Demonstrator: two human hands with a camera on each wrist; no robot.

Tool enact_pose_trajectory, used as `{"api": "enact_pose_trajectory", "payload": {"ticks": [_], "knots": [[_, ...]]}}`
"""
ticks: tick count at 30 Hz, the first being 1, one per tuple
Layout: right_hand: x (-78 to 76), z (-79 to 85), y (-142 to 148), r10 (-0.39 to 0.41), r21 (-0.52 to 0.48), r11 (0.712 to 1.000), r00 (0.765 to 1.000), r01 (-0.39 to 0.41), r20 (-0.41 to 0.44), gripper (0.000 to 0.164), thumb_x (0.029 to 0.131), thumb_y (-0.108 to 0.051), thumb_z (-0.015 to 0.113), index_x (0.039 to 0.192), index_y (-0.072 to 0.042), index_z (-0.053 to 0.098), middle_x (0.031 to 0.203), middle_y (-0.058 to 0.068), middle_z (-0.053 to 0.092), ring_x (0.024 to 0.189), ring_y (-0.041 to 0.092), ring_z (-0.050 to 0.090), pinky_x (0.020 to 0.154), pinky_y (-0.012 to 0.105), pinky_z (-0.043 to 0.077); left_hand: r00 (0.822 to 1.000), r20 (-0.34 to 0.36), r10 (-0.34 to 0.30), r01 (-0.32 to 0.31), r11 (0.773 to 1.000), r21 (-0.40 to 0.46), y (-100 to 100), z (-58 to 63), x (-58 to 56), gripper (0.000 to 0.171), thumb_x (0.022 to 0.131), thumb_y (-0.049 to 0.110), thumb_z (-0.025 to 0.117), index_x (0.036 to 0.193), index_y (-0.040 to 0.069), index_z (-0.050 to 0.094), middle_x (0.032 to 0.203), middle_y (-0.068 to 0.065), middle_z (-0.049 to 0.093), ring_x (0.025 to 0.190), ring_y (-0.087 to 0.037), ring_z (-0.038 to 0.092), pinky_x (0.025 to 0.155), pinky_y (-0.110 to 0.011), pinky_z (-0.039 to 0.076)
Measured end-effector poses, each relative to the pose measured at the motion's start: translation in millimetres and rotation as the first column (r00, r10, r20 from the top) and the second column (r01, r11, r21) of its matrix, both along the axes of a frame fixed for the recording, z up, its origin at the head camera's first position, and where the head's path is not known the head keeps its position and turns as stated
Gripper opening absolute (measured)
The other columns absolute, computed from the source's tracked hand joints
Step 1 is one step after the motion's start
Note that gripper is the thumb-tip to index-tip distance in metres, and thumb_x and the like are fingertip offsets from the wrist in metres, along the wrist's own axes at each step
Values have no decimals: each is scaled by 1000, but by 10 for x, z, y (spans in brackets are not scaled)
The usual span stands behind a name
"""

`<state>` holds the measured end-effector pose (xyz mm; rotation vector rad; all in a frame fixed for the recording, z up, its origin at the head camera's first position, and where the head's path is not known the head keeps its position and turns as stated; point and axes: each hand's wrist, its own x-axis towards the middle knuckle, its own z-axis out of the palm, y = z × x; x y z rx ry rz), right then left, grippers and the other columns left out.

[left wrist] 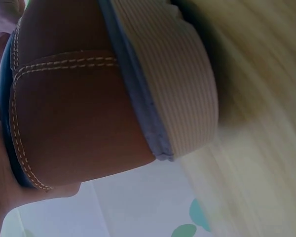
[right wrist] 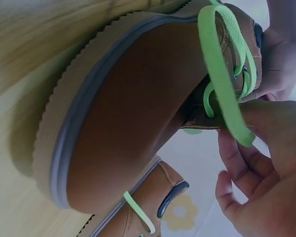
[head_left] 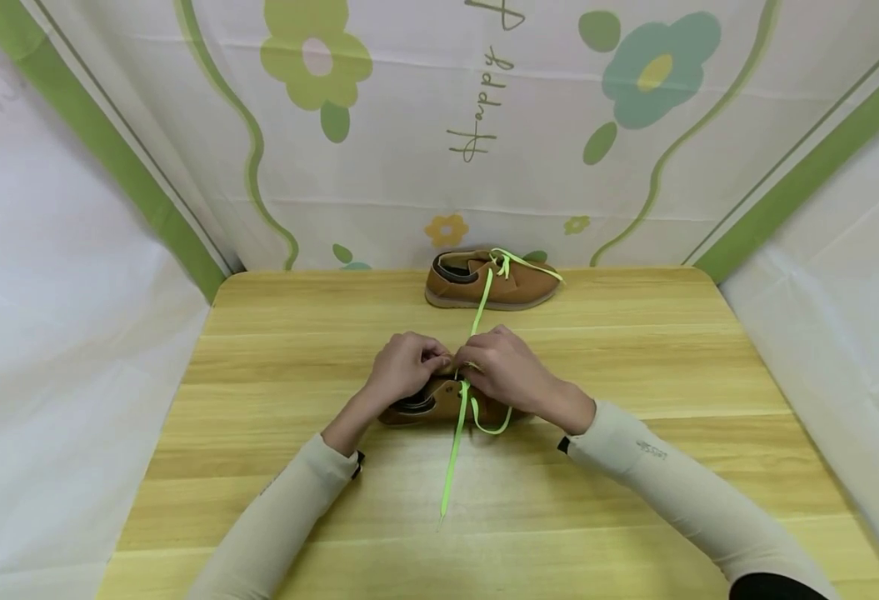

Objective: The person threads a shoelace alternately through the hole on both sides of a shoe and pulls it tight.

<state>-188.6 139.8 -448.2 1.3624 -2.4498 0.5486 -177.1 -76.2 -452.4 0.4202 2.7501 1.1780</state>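
Note:
A brown leather shoe (head_left: 439,406) with a neon-green shoelace (head_left: 454,462) lies on the table, toe to the right. At its far side, by the opening, my left hand (head_left: 405,367) has thumb and fingers drawn together at the eyelet flap; the fingertips are partly hidden. My right hand (head_left: 506,371) pinches the lace near the eyelets, close against the left fingertips. In the right wrist view, the lace runs through the eyelets and loops over toward the right hand's fingers (right wrist: 237,170). One lace end hangs across the near side onto the table. The left wrist view shows the heel (left wrist: 74,118).
A second brown shoe (head_left: 529,287), also with green laces, stands behind at the table's back edge, toe right. The wooden table (head_left: 259,375) has rounded back corners. White flower-printed curtain (head_left: 409,183) hangs behind it, with white sheets on both sides.

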Motion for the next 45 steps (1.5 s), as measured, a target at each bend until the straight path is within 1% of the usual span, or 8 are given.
{"api": "enact_pose_trajectory", "payload": {"ticks": [10,21,24,28,31,36,39,45], "knots": [[4,-40,-53,-20,56,998,995,26,-102,14,81,-13,93,89,-19,84,89,-5,76,81,13,71,78,39,44,1000,21,-24,24,1000,-2,-7,4,-19,11,100,16,75,96,13,84,81,3,77,66,-9,64,59,-26,48],[73,-108,-1,-86,-8,996,993,86,-79,8,93,-12,82,101,-12,79,94,-1,78,88,18,72,82,42,43,999,-31,-19,20,999,27,5,0,26,8,98,16,78,95,12,84,82,3,77,70,-7,67,65,-27,53],[112,-90,48,-112,-63,992,994,111,-5,9,94,-12,80,102,-10,76,94,1,79,85,16,73,82,42,44,999,-49,-15,17,999,31,13,-9,41,7,98,18,79,94,13,84,82,4,77,70,-6,67,66,-28,54],[156,-63,136,-123,-152,977,977,150,174,8,98,-10,76,104,-8,70,98,2,79,86,16,74,83,41,42,997,-72,-11,13,1000,22,20,-13,48,7,97,18,79,94,14,84,83,4,77,72,-7,67,69,-30,54],[183,-63,216,-123,-200,961,942,192,314,7,101,-8,72,106,-8,68,101,3,79,93,19,74,85,40,43,996,-84,-9,10,1000,12,19,-29,46,7,97,20,80,94,16,84,84,5,78,74,-7,68,73,-32,55],[194,-75,378,-60,-312,916,857,250,511,4,105,-1,64,108,1,64,98,11,79,89,24,78,87,35,59,995,-97,-6,7,1000,14,20,-48,50,7,96,22,81,93,17,84,84,6,78,75,-6,67,73,-32,55],[199,-68,492,-56,-350,891,836,289,547,4,105,-1,63,108,2,64,100,12,80,87,27,79,85,35,61,994,-105,-6,8,1000,17,21,-44,61,6,95,21,82,93,17,84,83,6,78,74,-7,68,73,-32,55],[225,-36,692,-85,-424,834,841,354,535,5,103,1,66,106,-3,66,105,10,81,95,28,78,95,24,50,993,-120,-4,6,1000,13,16,-35,84,5,93,22,83,93,17,85,83,6,78,73,-6,68,71,-31,55]]}}
